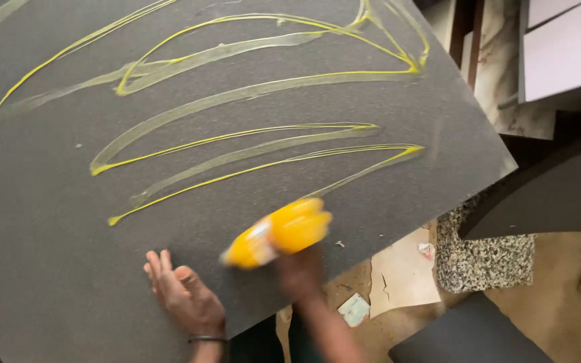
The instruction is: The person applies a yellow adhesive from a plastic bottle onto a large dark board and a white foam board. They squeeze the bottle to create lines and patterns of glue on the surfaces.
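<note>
Two hands seen at near edge of dark board (55, 269). L hand (181, 292) laid flat on board, fingers spread. Yellow glue bottle (278, 233) gripped by blurred R hand (300, 272), held over board below yellow glue lines (250, 144).

The single head view looks steeply down, close over a dark board (237, 222), floor showing toward four o'clock.
</note>
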